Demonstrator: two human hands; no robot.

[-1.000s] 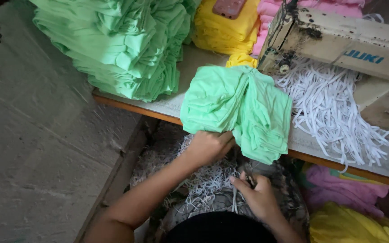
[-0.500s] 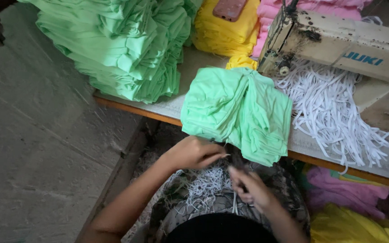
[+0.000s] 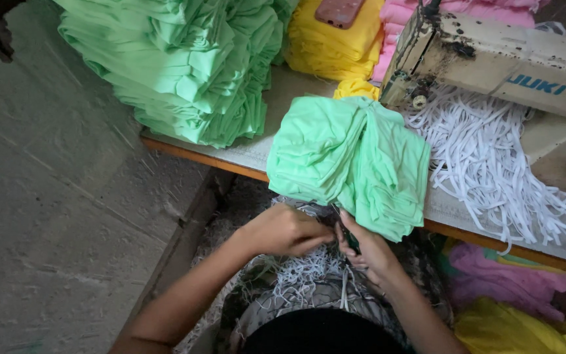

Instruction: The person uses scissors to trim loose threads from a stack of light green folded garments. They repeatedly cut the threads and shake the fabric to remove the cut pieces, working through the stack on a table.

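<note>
Green fabric bundle overhangs both hands, left clenched, right gripping small snips.

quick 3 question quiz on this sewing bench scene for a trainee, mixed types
1. True or false: the phone lies on the pink stack.
2. What hangs over the bench edge just above both hands? A) white elastic strips B) light green bundle C) yellow cloth
3. Fill in: the right hand holds a small dark ____.

Key
1. False, it lies on the yellow stack.
2. B, the light green bundle; the left hand is just below it.
3. Tool, probably snips; its kind is hard to tell.
</note>
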